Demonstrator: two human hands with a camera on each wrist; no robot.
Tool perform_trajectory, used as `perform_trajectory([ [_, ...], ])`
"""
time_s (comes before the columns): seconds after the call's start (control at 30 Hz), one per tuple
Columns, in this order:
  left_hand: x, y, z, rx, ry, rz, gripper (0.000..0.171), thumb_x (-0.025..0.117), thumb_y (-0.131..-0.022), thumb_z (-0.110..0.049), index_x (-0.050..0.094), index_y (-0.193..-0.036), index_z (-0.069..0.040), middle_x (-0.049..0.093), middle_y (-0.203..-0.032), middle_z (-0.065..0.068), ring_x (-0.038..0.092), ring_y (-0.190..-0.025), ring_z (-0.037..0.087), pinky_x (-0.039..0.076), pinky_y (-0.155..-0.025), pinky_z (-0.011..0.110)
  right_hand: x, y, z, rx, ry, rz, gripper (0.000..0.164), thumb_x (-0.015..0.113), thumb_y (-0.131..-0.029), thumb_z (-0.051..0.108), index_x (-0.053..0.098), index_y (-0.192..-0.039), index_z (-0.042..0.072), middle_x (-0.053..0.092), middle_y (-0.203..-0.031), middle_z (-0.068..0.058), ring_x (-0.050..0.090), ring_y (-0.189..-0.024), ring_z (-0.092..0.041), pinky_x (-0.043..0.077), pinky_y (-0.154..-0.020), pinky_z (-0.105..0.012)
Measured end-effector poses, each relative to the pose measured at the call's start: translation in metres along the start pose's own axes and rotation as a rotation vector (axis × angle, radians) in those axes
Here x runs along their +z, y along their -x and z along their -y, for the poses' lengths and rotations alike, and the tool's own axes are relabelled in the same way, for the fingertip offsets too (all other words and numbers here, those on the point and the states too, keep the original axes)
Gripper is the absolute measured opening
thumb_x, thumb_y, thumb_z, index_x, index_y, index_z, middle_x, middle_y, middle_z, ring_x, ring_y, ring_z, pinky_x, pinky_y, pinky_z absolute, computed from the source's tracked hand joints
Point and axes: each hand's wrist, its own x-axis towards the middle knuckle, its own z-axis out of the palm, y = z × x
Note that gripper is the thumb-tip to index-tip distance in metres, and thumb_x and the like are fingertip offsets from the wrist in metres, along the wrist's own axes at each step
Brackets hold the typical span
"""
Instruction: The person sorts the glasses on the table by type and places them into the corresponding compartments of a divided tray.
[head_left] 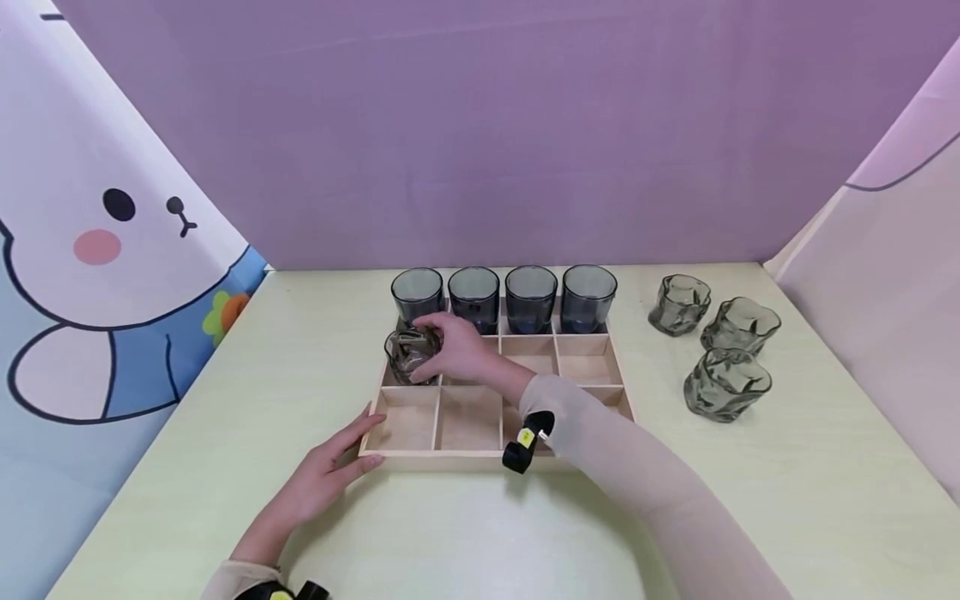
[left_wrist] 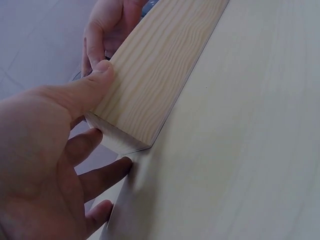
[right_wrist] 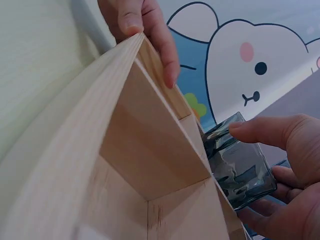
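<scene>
Tipping is what I'd worry about in the head view: if the right hand point(head_left: 465, 350) lets go unevenly, the crinkled glass point(head_left: 409, 354) could catch a divider or knock the smooth glasses point(head_left: 530, 300) in the back row. That hand pinches it, thumb and fingers parted by the glass's width, at the middle row's left compartment of the wooden tray point(head_left: 450, 462). Three loose glasses point(head_left: 727, 385) stand well apart on the right.

From the left wrist, a hard shove could slide the tray; the left hand point(left_wrist: 40, 150) holds its near corner between thumb and index finger, lower fingers spread.

At the right wrist, uneven facets could let the glass slip from its thumb-and-finger grip; whether its base is seated, I can't tell.
</scene>
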Motion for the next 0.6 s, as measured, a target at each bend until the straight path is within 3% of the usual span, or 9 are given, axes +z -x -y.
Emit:
perform_trajectory([
  [0.13,-0.0002,0.0001,0.0015,-0.023,-0.001,0.006,0.054,0.068,-0.096,-0.025,0.051,-0.146,-0.016,0.031,-0.158,0.016,0.032,-0.141,0.036,0.029,-0.109,0.051,0.0024,-0.0022,-0.0032,0.007,0.046,0.029,0.079,0.092,-0.071,0.023,0.056,-0.140,0.012,0.054,-0.141,-0.007,0.054,-0.121,-0.024,0.047,-0.099,-0.036],
  [0.33,0.0007,-0.0011,0.0019,-0.016,-0.011,0.002,0.054,0.068,-0.096,-0.025,0.051,-0.146,-0.015,0.032,-0.157,0.017,0.035,-0.140,0.038,0.030,-0.108,0.054,-0.0011,-0.0023,-0.0046,0.011,0.062,0.087,0.081,0.089,-0.075,0.025,0.051,-0.145,0.010,0.050,-0.146,-0.009,0.052,-0.126,-0.025,0.045,-0.102,-0.036],
  [0.6,0.0007,0.0001,0.0025,-0.018,-0.030,-0.005,0.053,0.068,-0.096,-0.026,0.052,-0.146,-0.016,0.033,-0.157,0.016,0.034,-0.140,0.036,0.030,-0.109,0.049,-0.0025,-0.0006,-0.0072,0.009,0.002,0.129,0.086,0.088,-0.078,0.026,0.044,-0.150,0.009,0.045,-0.151,-0.012,0.048,-0.132,-0.029,0.041,-0.107,-0.036],
])
